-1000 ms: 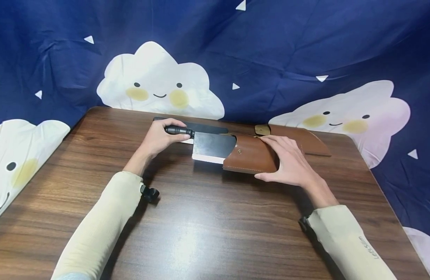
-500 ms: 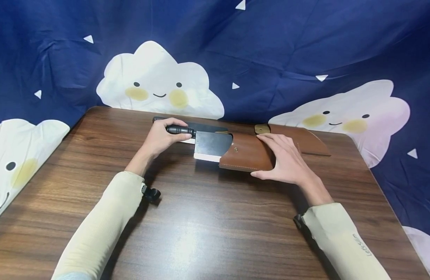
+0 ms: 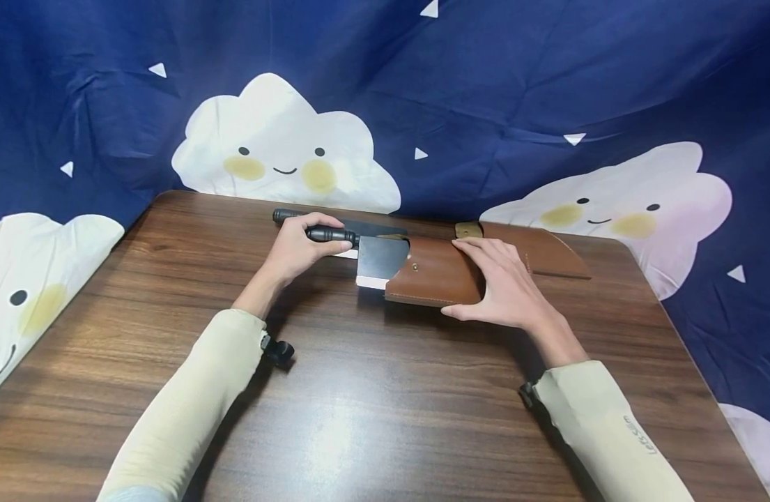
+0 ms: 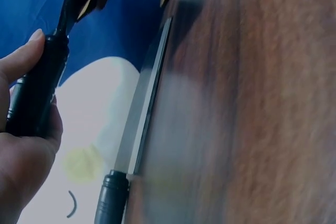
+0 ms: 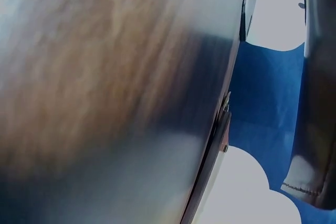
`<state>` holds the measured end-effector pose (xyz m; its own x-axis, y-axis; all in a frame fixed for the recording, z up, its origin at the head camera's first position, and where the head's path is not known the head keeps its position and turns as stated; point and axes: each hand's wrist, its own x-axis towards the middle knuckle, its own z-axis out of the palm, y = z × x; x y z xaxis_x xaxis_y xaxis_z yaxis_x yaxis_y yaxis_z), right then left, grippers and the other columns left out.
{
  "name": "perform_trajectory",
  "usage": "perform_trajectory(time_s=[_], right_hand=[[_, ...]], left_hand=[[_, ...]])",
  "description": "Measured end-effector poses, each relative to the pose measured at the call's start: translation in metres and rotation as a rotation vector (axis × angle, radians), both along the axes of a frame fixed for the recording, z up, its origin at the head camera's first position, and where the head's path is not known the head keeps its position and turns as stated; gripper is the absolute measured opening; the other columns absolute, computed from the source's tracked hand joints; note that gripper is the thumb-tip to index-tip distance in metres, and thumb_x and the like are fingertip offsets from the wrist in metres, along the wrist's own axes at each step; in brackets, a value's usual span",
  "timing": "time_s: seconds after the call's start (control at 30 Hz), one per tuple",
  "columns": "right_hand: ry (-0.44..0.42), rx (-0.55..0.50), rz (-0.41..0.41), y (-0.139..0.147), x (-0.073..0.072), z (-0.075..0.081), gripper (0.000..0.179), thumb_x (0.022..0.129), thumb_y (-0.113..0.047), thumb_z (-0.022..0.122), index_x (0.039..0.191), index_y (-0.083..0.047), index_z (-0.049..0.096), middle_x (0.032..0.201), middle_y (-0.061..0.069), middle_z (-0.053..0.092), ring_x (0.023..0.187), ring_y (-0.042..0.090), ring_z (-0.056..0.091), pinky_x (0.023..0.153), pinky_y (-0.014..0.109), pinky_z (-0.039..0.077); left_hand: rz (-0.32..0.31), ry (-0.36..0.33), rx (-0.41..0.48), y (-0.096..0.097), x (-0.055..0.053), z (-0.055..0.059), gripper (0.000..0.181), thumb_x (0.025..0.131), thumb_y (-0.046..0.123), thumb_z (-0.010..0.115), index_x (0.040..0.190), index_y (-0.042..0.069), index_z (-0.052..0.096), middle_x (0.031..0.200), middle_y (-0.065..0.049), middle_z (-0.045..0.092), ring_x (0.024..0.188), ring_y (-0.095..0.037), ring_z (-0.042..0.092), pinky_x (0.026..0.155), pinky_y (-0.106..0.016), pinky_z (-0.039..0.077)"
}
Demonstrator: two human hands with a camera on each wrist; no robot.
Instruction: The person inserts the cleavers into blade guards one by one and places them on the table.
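Note:
In the head view my left hand (image 3: 293,249) grips the black ringed handle of a cleaver (image 3: 377,259), thumb along the near side. Its dark blade with a bright edge points right, the front part hidden inside a brown leather knife sheath (image 3: 430,273). At the sheath's right end, my right hand (image 3: 506,287) holds it between the thumb below and the fingers on top. Both cleaver and sheath are held over the table, casting a shadow. The left wrist view shows fingers wrapped round the handle (image 4: 39,87). In the right wrist view, the sheath (image 5: 321,103) runs down the right side.
Behind the cleaver a second black-handled knife (image 3: 372,228) lies along the back of the wooden table (image 3: 385,390). To its right lies another brown sheath (image 3: 557,254) with a snap strap. A blue cloth (image 3: 472,84) with white clouds hangs behind the table.
The sheath and my right hand have moved left, while my left hand has shifted slightly right with the cleaver. Less of the blade shows outside the sheath now.

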<state>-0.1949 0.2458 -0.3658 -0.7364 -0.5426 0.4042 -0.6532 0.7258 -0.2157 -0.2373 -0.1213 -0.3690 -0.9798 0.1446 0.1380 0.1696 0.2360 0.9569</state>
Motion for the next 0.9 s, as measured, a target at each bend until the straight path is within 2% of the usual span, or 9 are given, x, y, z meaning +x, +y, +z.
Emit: perform_trajectory(time_s=[0.33, 0.47, 0.9], right_hand=[[-0.005, 0.001, -0.001, -0.002, -0.001, -0.002, 0.112, 0.058, -0.068, 0.086, 0.149, -0.011, 0.050, 0.142, 0.010, 0.053, 0.127, 0.032, 0.046, 0.101, 0.053, 0.030], [-0.002, 0.008, 0.004, -0.005, -0.002, -0.001, 0.112, 0.059, -0.069, 0.085, 0.149, -0.012, 0.049, 0.142, 0.010, 0.053, 0.127, 0.032, 0.046, 0.101, 0.053, 0.030], [-0.023, 0.044, 0.005, -0.010, -0.003, -0.001, 0.114, 0.058, -0.073, 0.083, 0.148, -0.011, 0.050, 0.144, 0.010, 0.053, 0.126, 0.032, 0.045, 0.099, 0.052, 0.031]], left_hand=[[0.013, 0.002, -0.009, 0.008, 0.001, -0.001, 0.038, 0.076, 0.017, 0.092, 0.109, 0.007, 0.075, 0.110, -0.010, 0.070, 0.087, -0.017, 0.066, 0.076, -0.025, 0.053], [-0.003, 0.006, 0.003, 0.010, 0.001, -0.001, 0.039, 0.076, 0.017, 0.092, 0.110, 0.006, 0.074, 0.107, -0.010, 0.071, 0.086, -0.016, 0.067, 0.076, -0.025, 0.054], [-0.019, 0.022, 0.004, 0.011, 0.004, -0.004, 0.038, 0.078, 0.017, 0.091, 0.110, 0.005, 0.074, 0.112, -0.011, 0.069, 0.090, -0.020, 0.065, 0.076, -0.025, 0.054]])
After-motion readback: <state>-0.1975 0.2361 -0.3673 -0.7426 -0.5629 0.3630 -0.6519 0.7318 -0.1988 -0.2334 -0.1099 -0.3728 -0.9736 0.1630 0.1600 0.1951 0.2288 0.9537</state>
